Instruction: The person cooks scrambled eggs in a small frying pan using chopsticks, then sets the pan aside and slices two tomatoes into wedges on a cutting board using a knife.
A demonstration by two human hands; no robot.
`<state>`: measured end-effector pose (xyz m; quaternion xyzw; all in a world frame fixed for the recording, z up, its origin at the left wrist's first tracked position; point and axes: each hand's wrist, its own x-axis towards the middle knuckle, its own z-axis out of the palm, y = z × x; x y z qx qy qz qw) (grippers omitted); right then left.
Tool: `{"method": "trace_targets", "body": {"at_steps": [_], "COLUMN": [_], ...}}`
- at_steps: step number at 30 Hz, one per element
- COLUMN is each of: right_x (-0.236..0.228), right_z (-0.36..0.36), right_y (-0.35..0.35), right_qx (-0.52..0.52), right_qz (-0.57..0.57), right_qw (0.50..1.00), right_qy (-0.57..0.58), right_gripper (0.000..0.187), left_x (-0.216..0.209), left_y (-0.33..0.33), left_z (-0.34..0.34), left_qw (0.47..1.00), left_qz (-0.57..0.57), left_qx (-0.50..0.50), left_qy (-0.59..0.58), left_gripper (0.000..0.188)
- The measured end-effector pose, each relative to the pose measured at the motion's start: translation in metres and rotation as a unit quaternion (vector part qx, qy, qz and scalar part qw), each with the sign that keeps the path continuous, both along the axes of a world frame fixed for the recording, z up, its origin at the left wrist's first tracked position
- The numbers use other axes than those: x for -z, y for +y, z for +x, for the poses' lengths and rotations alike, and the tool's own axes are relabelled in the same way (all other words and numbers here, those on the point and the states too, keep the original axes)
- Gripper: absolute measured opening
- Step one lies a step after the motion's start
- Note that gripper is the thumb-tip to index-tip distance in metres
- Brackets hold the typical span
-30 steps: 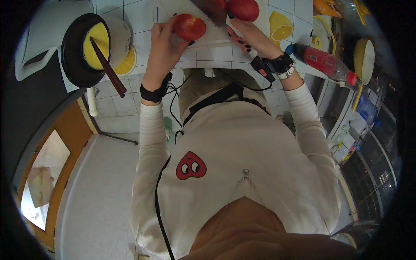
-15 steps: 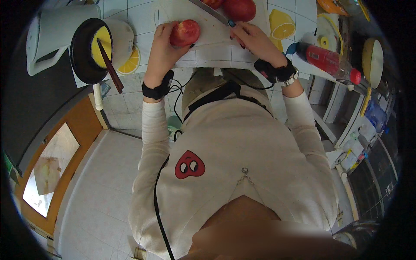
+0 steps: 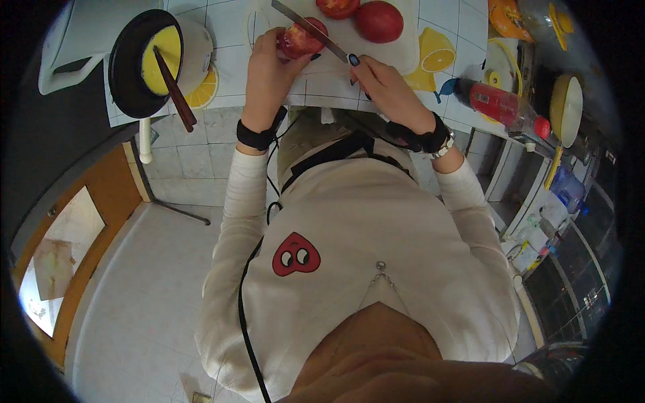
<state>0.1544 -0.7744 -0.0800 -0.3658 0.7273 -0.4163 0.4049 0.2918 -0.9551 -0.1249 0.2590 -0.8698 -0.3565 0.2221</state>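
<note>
The tomato (image 3: pixel 300 40) sits at the far edge of the scene on a white board (image 3: pixel 403 57), gripped from the left by our left hand (image 3: pixel 269 70), whose fingers curl around it and hide its near side. We see only its red top and a pale cut face; how far it is cut through we cannot tell.

Largest in view is our own pale top, filling the near half and hiding the counter front below the board. The counter (image 3: pixel 228 67) runs across the far side, bent by the lens, and its far part is cut off by the picture's rim. On the far left a white jug (image 3: pixel 80 37) is partly cut off and partly covered by a dark pan (image 3: pixel 131 67), which holds a yellow mass, probably beaten egg; dark chopsticks (image 3: pixel 175 87) lean in it, their ends sticking out toward us. A white bowl (image 3: pixel 198 54) shows behind the pan; its contents are hidden.

Two more tomatoes (image 3: pixel 379 20) lie at the far end of the board, one clipped by the rim. To the right lies a bottle (image 3: pixel 497 104) with red contents, and beyond it a small pan (image 3: pixel 568 107) seen edge-on, its inside unclear.

Our right hand (image 3: pixel 386 87) is closed on the handle of a knife (image 3: pixel 309 30); the handle is hidden in the fist, and the blade rests slanted across the tomato's top.
</note>
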Motion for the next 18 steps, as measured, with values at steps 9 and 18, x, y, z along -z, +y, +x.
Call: {"method": "trace_targets", "body": {"at_steps": [9, 18], "right_x": [0.002, -0.001], "right_z": [0.004, 0.008], "right_y": [-0.001, -0.013], "right_qx": [-0.003, -0.020], "right_qz": [0.020, 0.007], "right_qw": [0.998, 0.991], "right_qy": [0.065, 0.135], "right_gripper": [0.028, 0.029], "left_x": [0.007, 0.019], "left_y": [0.008, 0.010], "left_z": [-0.004, -0.005], "left_qw": [0.995, 0.995], "left_qz": [0.084, 0.031], "left_qx": [-0.037, -0.057], "left_qy": [0.046, 0.079], "left_gripper": [0.053, 0.048]}}
